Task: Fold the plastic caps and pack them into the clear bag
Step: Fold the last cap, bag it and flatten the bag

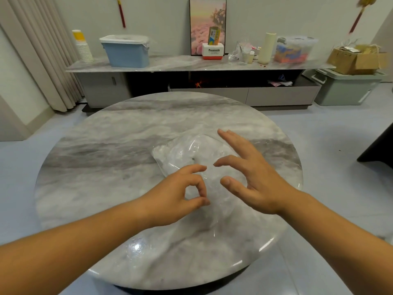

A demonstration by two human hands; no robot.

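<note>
I am holding both hands over the round marble tabletop (pixel 102 167), which is filling the middle of the frame. Clear plastic (pixel 182 152) is lying crumpled at the centre of it, and a flatter, glinting part is spreading down toward the lower middle. I cannot tell how much of it is cap and how much is bag.

My left hand (pixel 174 194) is reaching in from the lower left, just over the near edge of the plastic. Its fingers are curling, and the thumb tip is meeting a fingertip so that they are making a small ring, while the forefinger is pointing toward the right hand. Whether a fold of the clear film is caught in that ring, I cannot tell.

My right hand (pixel 255 177) is coming in from the lower right and hanging above the right side of the plastic. It is spread wide, the long fingers stretching toward the upper middle, the forefinger bending down, the thumb sticking out to the left. It is gripping nothing.

Across the top of the frame a long sideboard (pixel 170 62) is standing against the wall. On it, from left to right, are sitting a stack of cups (pixel 84 47), a blue bin (pixel 127 54), a framed picture (pixel 207 24), a cream bottle (pixel 267 47) and a clear box (pixel 294 50). A carton (pixel 355 59) is resting on a green bin (pixel 344 90) at the upper right, and a curtain (pixel 38 50) is hanging at the upper left.
</note>
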